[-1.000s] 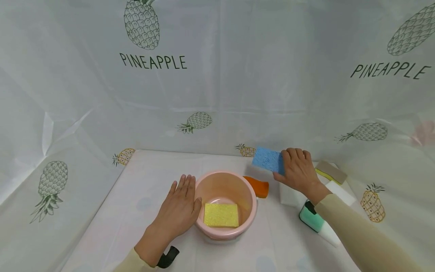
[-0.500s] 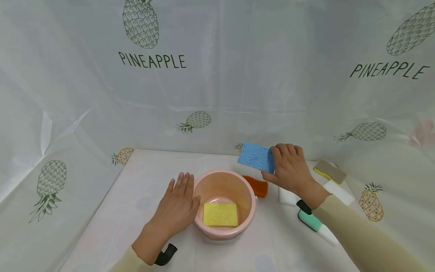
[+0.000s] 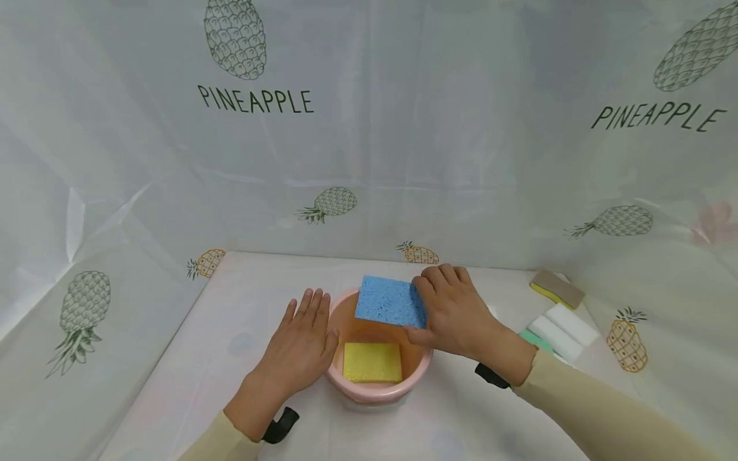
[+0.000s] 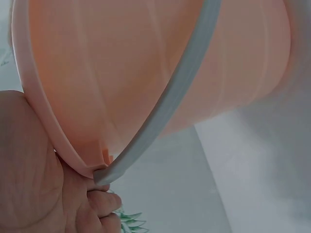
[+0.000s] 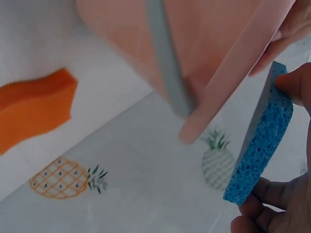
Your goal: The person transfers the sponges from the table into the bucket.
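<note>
My right hand (image 3: 452, 312) grips a blue sponge (image 3: 390, 301) by its right end, holding it over the far part of the pink bucket (image 3: 377, 393). The right wrist view shows the blue sponge (image 5: 265, 141) pinched between thumb and fingers, just beyond the rim. Inside the bucket lies a yellow sponge (image 3: 372, 362), flat at the bottom. My left hand (image 3: 300, 349) rests with straight fingers against the bucket's left rim. In the left wrist view, that hand (image 4: 43, 179) touches the rim close to where the grey handle (image 4: 170, 97) joins it.
An orange sponge (image 5: 39, 107) lies on the table beside the bucket, hidden in the head view. At the right stand white sponges (image 3: 556, 336), a green piece (image 3: 536, 339) and a brown-and-yellow sponge (image 3: 557, 289). A pineapple-print sheet (image 3: 369, 128) rises behind the table.
My right hand has carried the blue sponge leftward from the table's right side to above the bucket. The left hand has stayed at the rim.
</note>
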Motion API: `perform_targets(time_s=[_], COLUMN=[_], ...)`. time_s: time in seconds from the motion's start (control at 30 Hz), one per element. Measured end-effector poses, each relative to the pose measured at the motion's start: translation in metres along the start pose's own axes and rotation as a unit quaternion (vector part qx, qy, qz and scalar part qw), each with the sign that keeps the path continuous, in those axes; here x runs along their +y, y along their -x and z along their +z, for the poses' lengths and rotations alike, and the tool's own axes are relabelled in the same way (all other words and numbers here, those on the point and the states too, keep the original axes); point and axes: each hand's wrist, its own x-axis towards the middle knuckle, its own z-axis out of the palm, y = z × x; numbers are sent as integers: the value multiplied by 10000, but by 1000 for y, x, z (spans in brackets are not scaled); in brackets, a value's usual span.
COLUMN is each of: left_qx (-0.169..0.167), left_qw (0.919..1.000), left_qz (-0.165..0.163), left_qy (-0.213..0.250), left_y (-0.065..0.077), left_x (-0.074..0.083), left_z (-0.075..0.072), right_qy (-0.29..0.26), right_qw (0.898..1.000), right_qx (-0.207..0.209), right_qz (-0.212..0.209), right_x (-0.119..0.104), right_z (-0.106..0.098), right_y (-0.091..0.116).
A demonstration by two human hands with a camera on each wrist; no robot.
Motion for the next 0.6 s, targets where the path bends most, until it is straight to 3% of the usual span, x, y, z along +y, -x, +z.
perform_targets(time_s=[0.27, 0.6], left_qx=[17, 85], left_qw=[10000, 9999], left_qz=[24, 39], left_qy=[-23, 111], left_y=[-1, 1], left_x=[0, -1], left_z=[0, 3], right_qy=[-119, -279], right_qw=[9969, 9940], right_qx=[-743, -896], right_qz=[-216, -560], right_x=[-21, -31], right_z=[5, 17], right_y=[1, -2])
